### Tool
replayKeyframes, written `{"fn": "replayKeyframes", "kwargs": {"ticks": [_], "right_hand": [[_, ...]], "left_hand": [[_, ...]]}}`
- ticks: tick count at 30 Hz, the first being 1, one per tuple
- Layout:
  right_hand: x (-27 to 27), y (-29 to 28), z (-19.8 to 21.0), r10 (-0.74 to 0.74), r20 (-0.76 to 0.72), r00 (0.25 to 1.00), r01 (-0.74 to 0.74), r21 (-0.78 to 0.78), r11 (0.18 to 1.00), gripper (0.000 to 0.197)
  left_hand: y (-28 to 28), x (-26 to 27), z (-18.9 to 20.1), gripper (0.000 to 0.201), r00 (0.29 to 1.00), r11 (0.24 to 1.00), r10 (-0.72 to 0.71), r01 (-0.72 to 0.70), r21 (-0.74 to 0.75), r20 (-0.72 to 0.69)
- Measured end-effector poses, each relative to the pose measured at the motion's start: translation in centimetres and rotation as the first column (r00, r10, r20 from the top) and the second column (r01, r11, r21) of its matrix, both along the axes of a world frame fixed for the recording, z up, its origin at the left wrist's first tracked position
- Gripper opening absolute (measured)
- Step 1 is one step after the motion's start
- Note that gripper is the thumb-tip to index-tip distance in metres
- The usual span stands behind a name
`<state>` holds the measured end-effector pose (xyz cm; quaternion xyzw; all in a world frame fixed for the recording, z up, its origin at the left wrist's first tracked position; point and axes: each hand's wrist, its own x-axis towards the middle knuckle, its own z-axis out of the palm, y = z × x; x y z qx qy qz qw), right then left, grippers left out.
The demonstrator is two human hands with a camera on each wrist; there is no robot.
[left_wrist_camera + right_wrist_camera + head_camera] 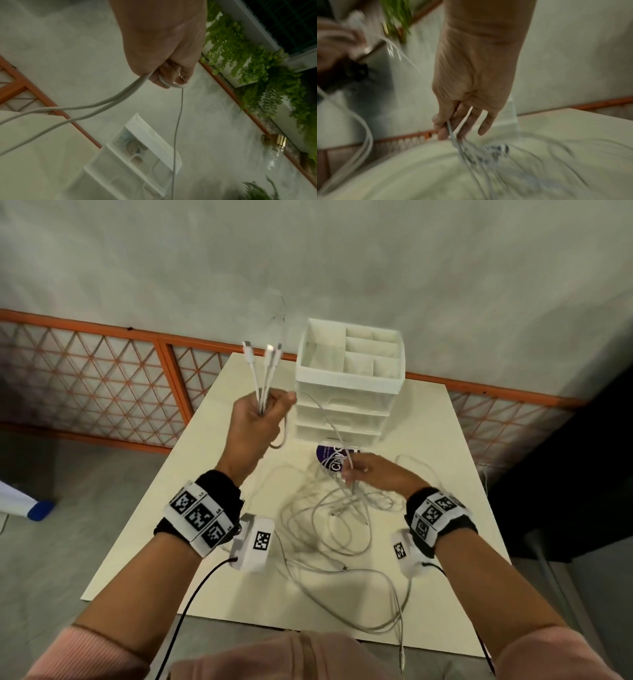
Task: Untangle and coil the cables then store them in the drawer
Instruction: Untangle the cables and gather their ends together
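A tangle of white cables sprawls over the cream table. My left hand is raised left of the white drawer unit and grips several cable ends, whose plugs stick up out of the fist. In the left wrist view the fist is closed round the cables, which trail down toward the drawer unit. My right hand is low over the tangle and pinches a cable strand between thumb and fingers, the other fingers loosely extended.
The drawer unit has an open divided tray on top and closed drawers below. A purple and white round label lies on the table before it. An orange lattice fence and grey wall stand behind. One cable hangs over the table's front edge.
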<state>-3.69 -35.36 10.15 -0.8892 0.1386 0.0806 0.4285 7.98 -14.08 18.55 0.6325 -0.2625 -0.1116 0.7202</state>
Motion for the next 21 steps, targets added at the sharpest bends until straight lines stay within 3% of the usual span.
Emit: {"fn": "replayKeyframes", "kwargs": {"ticks": [3, 7, 9, 11, 13, 14, 17, 19, 21], "right_hand": [[-1.5, -1.2, -3.3, -0.099, 0.022, 0.995, 0.100, -0.049, 0.994, 0.016], [-1.2, -2.3, -0.6, -0.260, 0.186, 0.948, 0.278, -0.078, 0.958, 0.020], [-0.7, -3.1, 2.0, -0.361, 0.343, 0.867, 0.378, 0.019, 0.926, 0.017], [-0.3, -4.0, 4.8, -0.456, 0.497, 0.739, 0.443, 0.152, 0.884, 0.012], [-0.1, -4.2, 7.7, -0.497, 0.579, 0.647, 0.418, 0.276, 0.866, 0.010], [0.0, -4.1, 8.8, -0.487, 0.598, 0.637, 0.394, 0.291, 0.872, 0.011], [0.3, -2.9, 10.7, -0.374, 0.537, 0.756, 0.300, 0.224, 0.927, 0.012], [0.5, -2.0, 10.6, -0.249, 0.400, 0.882, 0.229, 0.099, 0.968, 0.017], [0.8, -0.9, 9.5, -0.151, 0.256, 0.955, 0.158, -0.006, 0.987, 0.018]], "left_hand": [[0.7, 1.6, -0.7, 0.022, 0.995, 0.994, 0.095, -0.097, 0.056, 0.028], [1.2, 2.3, -3.8, 0.023, 0.965, 0.905, 0.144, -0.217, 0.365, 0.217], [1.6, 2.5, -5.2, 0.023, 0.949, 0.836, 0.128, -0.260, 0.484, 0.288], [1.9, 2.6, -6.0, 0.025, 0.951, 0.794, 0.072, -0.237, 0.559, 0.301], [2.0, 2.4, -6.5, 0.024, 0.964, 0.760, 0.035, -0.197, 0.620, 0.264], [1.9, 2.4, -6.7, 0.023, 0.970, 0.747, 0.029, -0.181, 0.640, 0.240], [1.6, 2.3, -6.8, 0.019, 0.979, 0.768, 0.050, -0.163, 0.619, 0.197], [1.2, 2.2, -6.4, 0.020, 0.978, 0.822, 0.089, -0.180, 0.541, 0.189], [0.6, 2.0, -5.7, 0.024, 0.979, 0.899, 0.097, -0.163, 0.407, 0.177]]}}
